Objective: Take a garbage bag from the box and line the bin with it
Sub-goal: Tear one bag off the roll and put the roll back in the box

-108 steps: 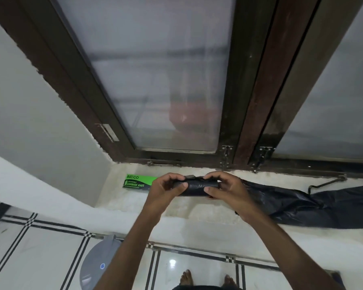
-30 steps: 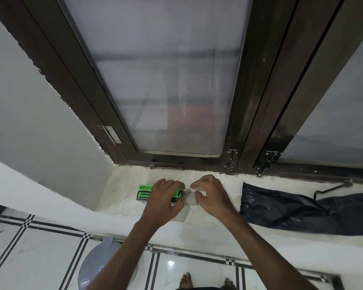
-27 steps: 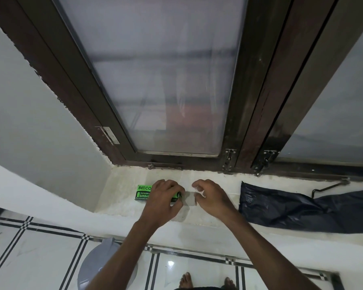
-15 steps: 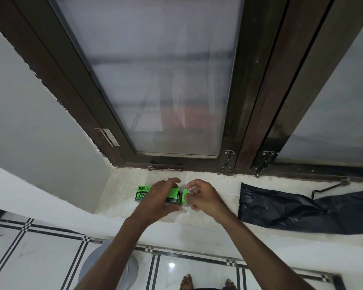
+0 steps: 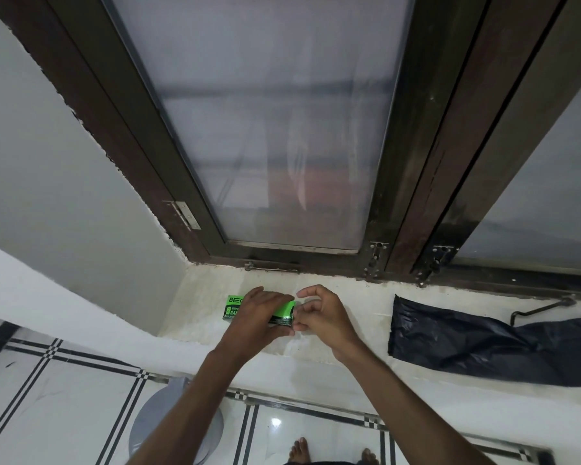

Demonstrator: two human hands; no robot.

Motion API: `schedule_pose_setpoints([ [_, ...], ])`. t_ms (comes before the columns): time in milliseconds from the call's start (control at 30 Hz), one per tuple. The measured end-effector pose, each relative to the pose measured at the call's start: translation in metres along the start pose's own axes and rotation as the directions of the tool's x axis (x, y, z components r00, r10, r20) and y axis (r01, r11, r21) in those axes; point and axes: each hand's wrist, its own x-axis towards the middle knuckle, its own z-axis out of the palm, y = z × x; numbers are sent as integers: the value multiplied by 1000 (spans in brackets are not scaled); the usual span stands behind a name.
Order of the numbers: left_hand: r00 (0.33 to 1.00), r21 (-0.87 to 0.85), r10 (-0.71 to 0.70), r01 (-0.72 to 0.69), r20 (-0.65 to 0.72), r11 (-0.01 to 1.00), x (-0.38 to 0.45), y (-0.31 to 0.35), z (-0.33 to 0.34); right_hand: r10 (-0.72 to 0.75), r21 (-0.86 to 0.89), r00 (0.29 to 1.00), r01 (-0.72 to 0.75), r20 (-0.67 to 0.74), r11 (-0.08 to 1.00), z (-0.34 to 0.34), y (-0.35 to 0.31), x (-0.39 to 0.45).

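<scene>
Bag [image 5: 490, 344] first: one black bag lies flat and crumpled on the window sill [image 5: 342, 297], well apart from the hands, off to the right under the window frame [image 5: 413, 182]. So a bag looks to be out of the box already, and I'd judge the hands are now tidying the box [image 5: 239, 305] up. Left hand [image 5: 259, 317] lies over the green box from above, thumb on the near side, fingers across the top, grip clenched on it, pinning it to the sill so it can't slide. Right hand [image 5: 322, 317] sits at the box's open right end, fingers curled in a pinch right against the flap there; whether that grip has the flap or something small between the fingertips, I cannot tell. It reads as closing the end, or tucking the contents back in. What's inside the box? Hidden: the end is dark and the hand covers it. Down below the sill, on the tiled floor [image 5: 64, 404], there's a grey round bin [image 5: 148, 417], mostly behind the left forearm; only its top shows, and I can't see into it, so no telling whether it holds a liner. Judging by the loose bag on the sill, lining is not yet done. The person's bare feet [image 5: 332, 454] show at the bottom edge, standing right up to the sill.
</scene>
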Motion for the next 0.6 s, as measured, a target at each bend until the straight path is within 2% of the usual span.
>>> schedule_pose_setpoints([
  [133, 1000, 33, -5, 4, 2, 999, -1, -2, -1, -44, -120, 999, 43, -7, 992, 4, -1, -1],
  [267, 1000, 88, -19, 17, 19, 996, 0, -11, -11, -120, -289, 986, 148, 114, 946, 10, -13, -3],
  [433, 997, 204, -75, 75, -9, 976, -7, -38, -32, -53, -140, 957, 97, 285, 985, 31, -18, 2],
  [600, 990, 287, -136, 136, -20, 948, -13, -56, -45, -18, -23, 973, 23, 232, 999, 55, -17, 11],
])
